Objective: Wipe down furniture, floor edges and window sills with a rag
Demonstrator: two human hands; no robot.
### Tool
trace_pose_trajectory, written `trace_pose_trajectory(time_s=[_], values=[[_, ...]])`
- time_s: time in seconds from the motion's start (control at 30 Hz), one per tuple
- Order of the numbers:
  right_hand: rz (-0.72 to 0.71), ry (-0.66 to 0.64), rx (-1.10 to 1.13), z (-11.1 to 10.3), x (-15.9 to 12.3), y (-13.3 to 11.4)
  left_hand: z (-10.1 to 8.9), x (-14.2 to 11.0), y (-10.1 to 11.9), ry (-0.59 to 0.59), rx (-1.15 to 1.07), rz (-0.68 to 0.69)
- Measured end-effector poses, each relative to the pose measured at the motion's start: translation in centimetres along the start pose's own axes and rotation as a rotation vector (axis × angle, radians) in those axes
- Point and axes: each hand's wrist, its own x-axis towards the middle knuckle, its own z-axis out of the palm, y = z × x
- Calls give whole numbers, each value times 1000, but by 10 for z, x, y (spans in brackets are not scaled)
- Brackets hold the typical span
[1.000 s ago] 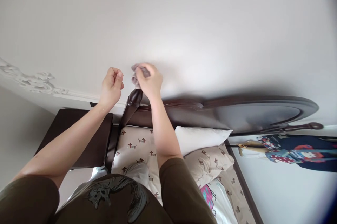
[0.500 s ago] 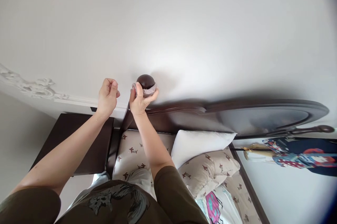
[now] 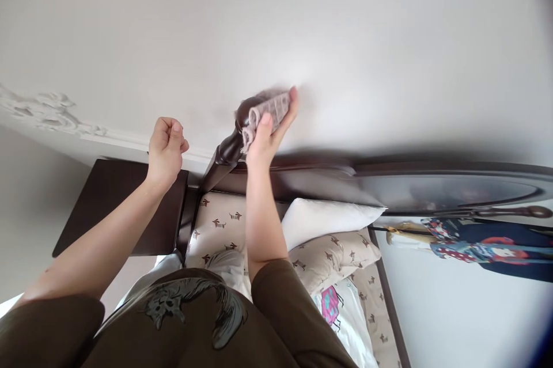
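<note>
In my right hand (image 3: 265, 143) is a folded greyish-pink cloth (image 3: 272, 112), its thumb on top and its fingers behind. The cloth presses against the right side of the rounded dark knob (image 3: 246, 113) on top of the wooden bedpost (image 3: 228, 152). Part of the knob is hidden by the cloth. My left hand (image 3: 166, 149) is closed in a fist, apart from the post and to its left. Nothing shows in that fist.
The dark headboard (image 3: 319, 181) runs right from the post along the pale wall (image 3: 367, 40). A dark bedside table (image 3: 116, 201) stands at the left. White pillow (image 3: 328, 218) and dog-print pillow (image 3: 337, 258) lie on the bed. Clothes (image 3: 496, 247) hang at the right.
My right hand has gone from gripping the cloth around the knob's near side to its right side, higher up. More of the bedpost shows. The view has shifted slightly; my left fist stays closed.
</note>
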Motion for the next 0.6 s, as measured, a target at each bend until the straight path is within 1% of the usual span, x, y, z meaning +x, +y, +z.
trace_pose_trajectory(time_s=[0.07,0.17,0.23,0.27,0.33,0.4,0.47,0.5,0.57,0.6], values=[[30,87,-215,22,-23,11,1,-1,-4,8,-7,-24],[166,158,-448,56,-54,23,5,-2,-13,15,-17,-41],[238,152,-569,70,-70,31,9,-3,-20,13,-14,-42],[251,133,-602,74,-78,35,11,-4,-24,9,-6,-43],[237,110,-594,75,-94,44,13,-7,-30,1,20,-46],[173,124,-517,68,-114,53,12,-11,-35,2,46,-48],[98,193,-423,56,-132,60,8,-15,-39,14,63,-48],[78,254,-388,50,-138,63,4,-16,-39,24,72,-48],[53,375,-347,39,-141,65,-4,-19,-40,43,97,-46],[28,382,-344,36,-136,65,-8,-20,-40,48,111,-45]])
